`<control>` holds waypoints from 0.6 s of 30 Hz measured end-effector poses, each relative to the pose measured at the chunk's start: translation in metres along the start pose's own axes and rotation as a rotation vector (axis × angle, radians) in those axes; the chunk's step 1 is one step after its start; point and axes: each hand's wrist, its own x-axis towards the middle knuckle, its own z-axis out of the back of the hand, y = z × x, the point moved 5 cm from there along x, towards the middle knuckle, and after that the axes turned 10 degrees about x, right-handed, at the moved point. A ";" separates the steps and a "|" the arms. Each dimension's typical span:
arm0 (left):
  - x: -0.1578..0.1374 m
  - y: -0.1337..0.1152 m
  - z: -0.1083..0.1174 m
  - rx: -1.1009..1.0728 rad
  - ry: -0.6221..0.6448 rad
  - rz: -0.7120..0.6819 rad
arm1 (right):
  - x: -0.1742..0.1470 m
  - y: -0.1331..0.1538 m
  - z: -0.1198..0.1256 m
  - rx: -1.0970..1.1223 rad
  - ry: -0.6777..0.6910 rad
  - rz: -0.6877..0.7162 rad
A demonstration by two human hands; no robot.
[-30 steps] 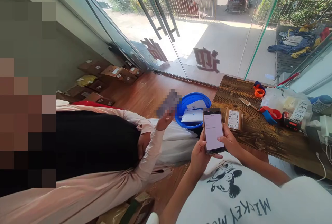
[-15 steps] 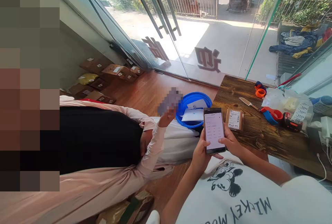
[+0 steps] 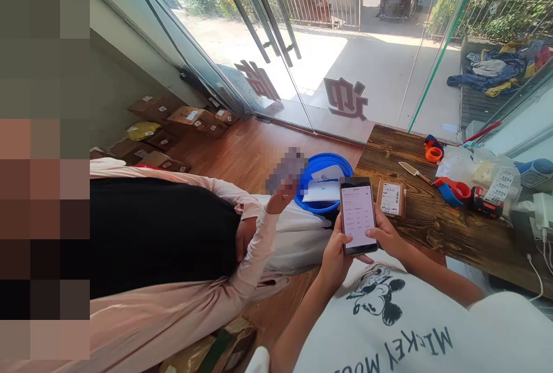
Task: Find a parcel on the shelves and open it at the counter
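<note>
A smartphone (image 3: 358,211) with a lit, pale screen is held upright between my two hands, in front of my white printed shirt. My left hand (image 3: 336,255) is closed around its left side and lower edge, the thumb resting on the screen's lower left. My right hand (image 3: 386,234) grips the right side, with its thumb on the lower right of the screen. The text on the screen is too small to read. Just beyond my right hand, a small brown parcel (image 3: 391,198) with a white label lies on the wooden table.
A person in a pink top (image 3: 259,246) stands at left, holding up a blurred-out object (image 3: 287,171). Behind the phone is a blue bucket (image 3: 324,158) with white packages. On the table (image 3: 432,217) lie a knife (image 3: 415,172) and tape dispenser (image 3: 453,189). Cardboard boxes (image 3: 190,116) line the wall.
The other person has shifted very slightly, the raised hand moving a little right. My hands and the phone stay almost where they were.
</note>
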 end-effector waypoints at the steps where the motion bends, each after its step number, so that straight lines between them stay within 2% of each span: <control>1: 0.000 0.000 0.000 0.001 -0.003 0.005 | 0.000 0.001 0.000 0.004 -0.005 -0.003; 6: 0.000 -0.002 -0.001 -0.008 0.000 -0.001 | -0.001 0.004 -0.003 -0.032 -0.006 -0.035; 11: 0.000 -0.005 -0.003 0.031 -0.048 -0.020 | -0.001 0.009 -0.007 -0.118 -0.003 0.014; 14: -0.001 -0.006 -0.005 0.041 -0.067 -0.006 | -0.001 0.010 -0.007 -0.070 -0.004 -0.004; 18: -0.001 -0.007 -0.006 0.002 -0.024 0.005 | 0.001 0.007 -0.005 0.042 -0.029 -0.098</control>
